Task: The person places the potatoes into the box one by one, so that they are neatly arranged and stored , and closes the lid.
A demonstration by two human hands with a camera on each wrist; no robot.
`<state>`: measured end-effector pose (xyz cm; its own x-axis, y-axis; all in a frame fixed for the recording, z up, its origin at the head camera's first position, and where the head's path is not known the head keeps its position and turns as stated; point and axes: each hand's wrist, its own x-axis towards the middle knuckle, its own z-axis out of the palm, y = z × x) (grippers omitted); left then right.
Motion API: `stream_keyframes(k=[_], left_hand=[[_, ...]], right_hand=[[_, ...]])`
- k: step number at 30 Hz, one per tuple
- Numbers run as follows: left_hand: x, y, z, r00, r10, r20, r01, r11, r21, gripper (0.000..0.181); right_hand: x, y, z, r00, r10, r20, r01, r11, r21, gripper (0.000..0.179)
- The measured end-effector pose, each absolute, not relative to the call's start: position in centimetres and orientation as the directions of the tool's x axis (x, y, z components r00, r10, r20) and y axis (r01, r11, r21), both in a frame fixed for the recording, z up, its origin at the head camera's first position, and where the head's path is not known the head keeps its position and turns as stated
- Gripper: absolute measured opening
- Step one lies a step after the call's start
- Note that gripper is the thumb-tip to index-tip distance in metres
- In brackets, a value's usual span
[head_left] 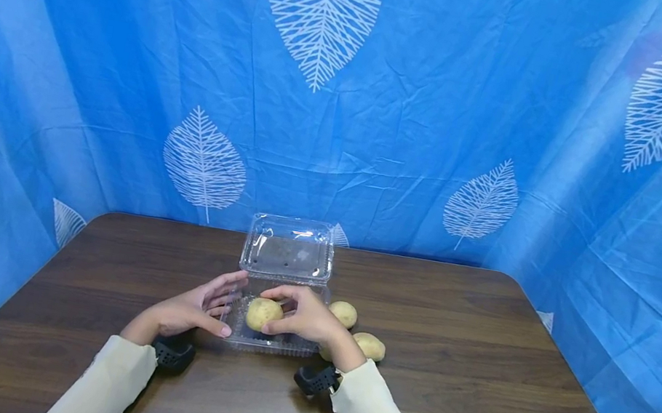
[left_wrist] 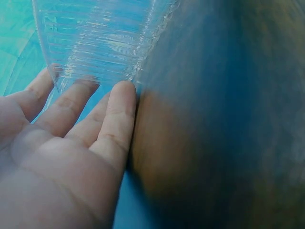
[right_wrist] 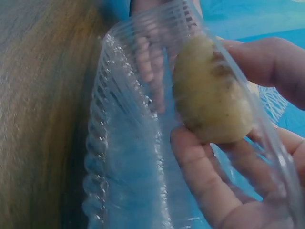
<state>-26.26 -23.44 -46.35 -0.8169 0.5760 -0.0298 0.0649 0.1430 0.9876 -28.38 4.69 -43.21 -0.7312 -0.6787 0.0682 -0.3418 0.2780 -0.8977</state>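
Observation:
A clear plastic clamshell box [head_left: 273,348] lies on the table with its lid [head_left: 288,251] raised at the back. My right hand [head_left: 311,317] pinches a yellowish potato [head_left: 263,315] between thumb and fingers, over the box's base. Through the clear wall in the right wrist view, the same potato [right_wrist: 209,95] sits between the fingertips [right_wrist: 188,148]. Against the box's left side, my left hand [head_left: 197,305] rests with fingers spread and fairly straight. In the left wrist view its fingertips [left_wrist: 123,93] are beside the ribbed plastic wall [left_wrist: 100,43].
To the right of the box lie more potatoes: one potato [head_left: 342,313] behind the right wrist, another potato [head_left: 370,347] beside it, and one mostly hidden under the wrist. The dark wooden table [head_left: 460,377] meets a blue leaf-patterned curtain [head_left: 383,134] at its back edge.

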Motion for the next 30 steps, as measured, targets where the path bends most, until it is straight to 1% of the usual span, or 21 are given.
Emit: stream_keyframes(k=[4, 11, 15, 24, 30], left_hand=[[-26.3, -23.4, -46.0, -0.818, 0.574, -0.034, 0.063, 0.149, 0.987, 0.111], [-26.1, -23.5, -46.2, -0.809, 0.587, -0.029, 0.072, 0.147, 0.987, 0.11], [-26.0, -23.5, -46.1, -0.806, 0.591, -0.031, 0.073, 0.151, 0.986, 0.109], [-25.8, -23.6, -46.3, -0.802, 0.596, -0.032, 0.065, 0.14, 0.988, 0.11], [-25.9, -23.3, -46.2, -0.805, 0.593, -0.017, 0.079, 0.136, 0.988, 0.111]], right_hand=[[-28.3, 4.4, -43.1, -0.738, -0.673, 0.045, -0.345, 0.32, -0.883, 0.053], [-28.1, 4.0, -43.4, -0.73, -0.683, 0.016, -0.367, 0.372, -0.852, 0.05], [-28.0, 3.9, -43.6, -0.734, -0.679, -0.011, -0.357, 0.399, -0.845, 0.049], [-27.9, 3.1, -44.1, -0.735, -0.677, -0.035, -0.356, 0.43, -0.83, 0.046], [-28.1, 2.6, -44.1, -0.73, -0.682, -0.044, -0.35, 0.428, -0.834, 0.046]])
